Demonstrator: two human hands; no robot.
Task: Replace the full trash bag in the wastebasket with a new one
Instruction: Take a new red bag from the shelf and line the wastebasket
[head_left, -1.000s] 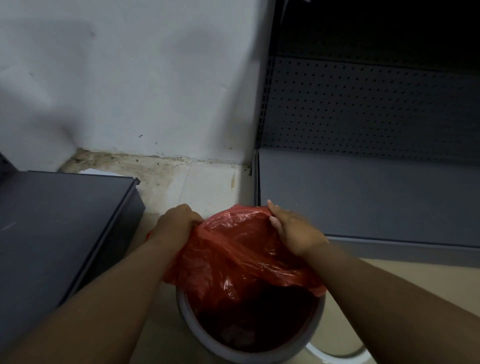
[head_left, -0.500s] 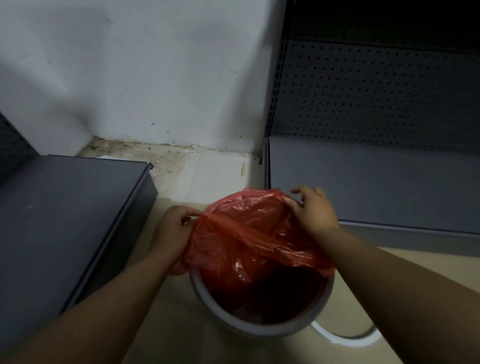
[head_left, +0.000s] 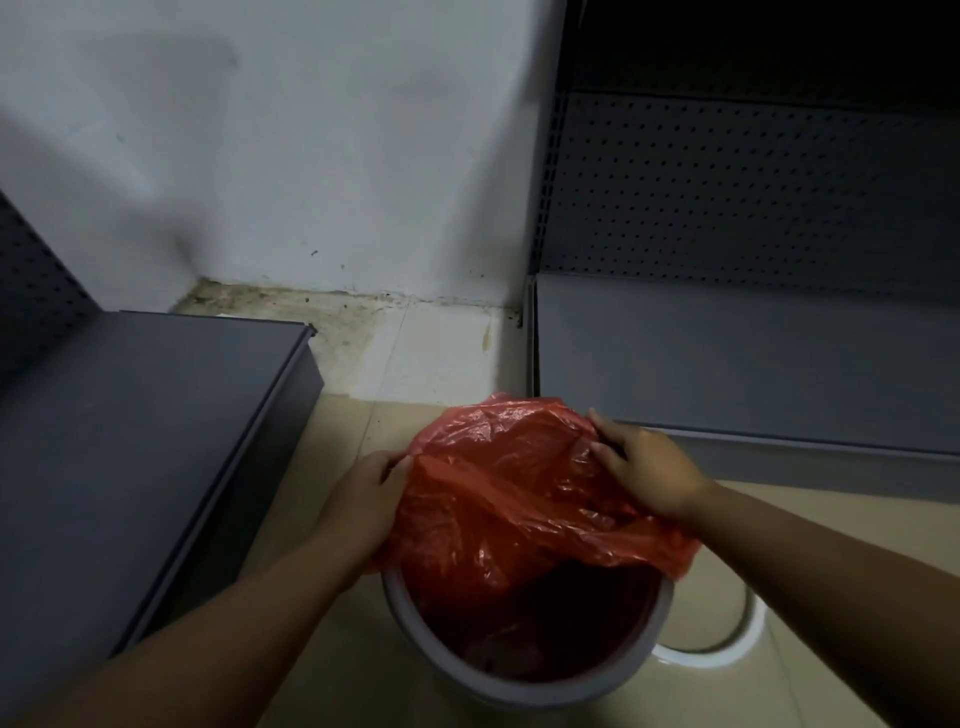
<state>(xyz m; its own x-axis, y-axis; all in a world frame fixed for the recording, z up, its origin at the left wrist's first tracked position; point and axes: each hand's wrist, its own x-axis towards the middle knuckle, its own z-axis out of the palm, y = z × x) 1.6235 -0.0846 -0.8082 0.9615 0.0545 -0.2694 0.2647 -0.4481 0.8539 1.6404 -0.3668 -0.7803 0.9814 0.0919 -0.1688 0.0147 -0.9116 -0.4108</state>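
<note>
One red trash bag in one wastebasket; left hand, right hand, each grip pinching bag.

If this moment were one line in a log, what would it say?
step: gathering bag top | left hand: gripping red trash bag edge | right hand: pinching opposite edge | wastebasket: bag inside

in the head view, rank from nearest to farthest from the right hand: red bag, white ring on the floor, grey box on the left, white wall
From the right hand:
1. red bag: touching, gripped at its far right edge.
2. white ring: on the floor, lower right.
3. grey box: across, on the left.
4. white wall: farthest, at the back.
</note>
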